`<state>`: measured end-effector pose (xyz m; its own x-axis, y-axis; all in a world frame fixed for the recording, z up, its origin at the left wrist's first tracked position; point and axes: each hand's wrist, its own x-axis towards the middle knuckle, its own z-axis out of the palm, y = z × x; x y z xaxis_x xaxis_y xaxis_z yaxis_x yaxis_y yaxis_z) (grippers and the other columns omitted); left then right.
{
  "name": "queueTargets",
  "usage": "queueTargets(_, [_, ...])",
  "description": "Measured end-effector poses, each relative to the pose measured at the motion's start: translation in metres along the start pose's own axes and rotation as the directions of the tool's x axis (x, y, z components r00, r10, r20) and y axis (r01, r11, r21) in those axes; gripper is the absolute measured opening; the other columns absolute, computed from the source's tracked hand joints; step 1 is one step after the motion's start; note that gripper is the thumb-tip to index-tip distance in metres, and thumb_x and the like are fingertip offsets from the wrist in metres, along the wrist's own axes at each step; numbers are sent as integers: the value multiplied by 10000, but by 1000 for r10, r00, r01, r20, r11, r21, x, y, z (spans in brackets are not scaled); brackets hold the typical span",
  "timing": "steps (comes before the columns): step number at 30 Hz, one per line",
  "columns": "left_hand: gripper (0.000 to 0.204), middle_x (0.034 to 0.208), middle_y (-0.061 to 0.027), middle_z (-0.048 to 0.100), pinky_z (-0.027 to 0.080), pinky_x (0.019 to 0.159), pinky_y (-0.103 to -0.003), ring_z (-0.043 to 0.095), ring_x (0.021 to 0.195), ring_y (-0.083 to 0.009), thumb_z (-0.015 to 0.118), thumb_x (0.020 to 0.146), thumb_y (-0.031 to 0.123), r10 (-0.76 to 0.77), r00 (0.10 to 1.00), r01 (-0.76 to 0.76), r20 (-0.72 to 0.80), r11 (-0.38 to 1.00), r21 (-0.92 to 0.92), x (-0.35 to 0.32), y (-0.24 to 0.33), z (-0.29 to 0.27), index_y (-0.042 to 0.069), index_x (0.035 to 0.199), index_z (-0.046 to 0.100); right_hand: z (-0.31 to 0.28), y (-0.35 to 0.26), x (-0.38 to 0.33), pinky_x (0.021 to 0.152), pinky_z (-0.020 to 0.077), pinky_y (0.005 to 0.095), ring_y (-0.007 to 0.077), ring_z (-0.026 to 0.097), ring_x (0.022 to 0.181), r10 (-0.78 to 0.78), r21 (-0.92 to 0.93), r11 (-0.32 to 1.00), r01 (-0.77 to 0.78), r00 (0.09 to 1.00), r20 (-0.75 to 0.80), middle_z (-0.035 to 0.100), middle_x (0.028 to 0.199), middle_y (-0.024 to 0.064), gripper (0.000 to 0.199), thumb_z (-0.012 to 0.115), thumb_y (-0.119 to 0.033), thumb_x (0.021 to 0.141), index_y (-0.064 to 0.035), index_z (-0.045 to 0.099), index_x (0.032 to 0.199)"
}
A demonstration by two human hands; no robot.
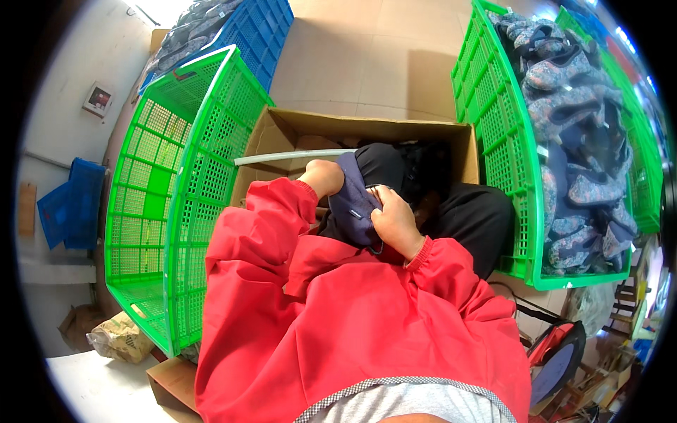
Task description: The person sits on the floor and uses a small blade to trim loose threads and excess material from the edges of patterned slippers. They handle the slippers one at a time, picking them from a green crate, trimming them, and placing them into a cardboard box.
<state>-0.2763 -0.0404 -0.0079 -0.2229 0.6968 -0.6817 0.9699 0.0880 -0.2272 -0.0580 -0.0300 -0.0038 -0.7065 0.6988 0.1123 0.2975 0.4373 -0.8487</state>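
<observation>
Above my lap I hold a dark blue fabric piece [352,204], shaped like a soft shoe, with a small light label on its side. My left hand [324,178] is closed at its upper left edge, its fingertips hidden behind or inside the cloth. Pinching the right edge is my right hand [395,220], with thumb and fingers bent together. A pale rod or tube [293,156] reaches from the left toward the top of the fabric; its right end is hidden there.
An open cardboard box [374,127] stands before me, dark contents inside. On the left are an upright green crate [173,183] and a filled blue crate [262,39]. At right, a green crate [493,141] is heaped with floral and navy fabric shoes [571,127].
</observation>
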Motion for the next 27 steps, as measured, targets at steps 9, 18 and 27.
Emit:
queueTargets(9, [270, 1490, -107, 468, 526, 936, -409, 507, 1313, -286, 613, 847, 155, -70, 881, 19, -467, 993, -113, -14, 5, 25, 56, 1043, 771, 2, 8, -5, 848, 503, 491, 446, 616, 959, 28, 33, 999, -27, 1000, -11, 646, 1021, 237, 309, 564, -45, 790, -24, 592, 1098])
queueTargets(18, [210, 1264, -166, 665, 539, 923, -364, 691, 1055, -313, 614, 847, 53, -151, 503, -592, -851, 657, -467, -42, -13, 58, 41, 996, 761, -6, 21, -24, 855, 483, 243, 110, 610, 934, 257, 626, 742, -241, 964, 67, 672, 1023, 51, 320, 502, 37, 826, 46, 636, 1117])
queueTargets(27, [566, 1434, -70, 543, 450, 1066, -408, 549, 1262, -243, 589, 1015, 323, -257, 878, -302, -405, -952, -50, -47, 3, 71, 69, 1491, 417, -26, 26, -34, 653, 515, 250, 117, 629, 709, 353, 856, 214, -470, 855, 381, 679, 870, 40, 181, 538, -22, 886, -6, 658, 1021])
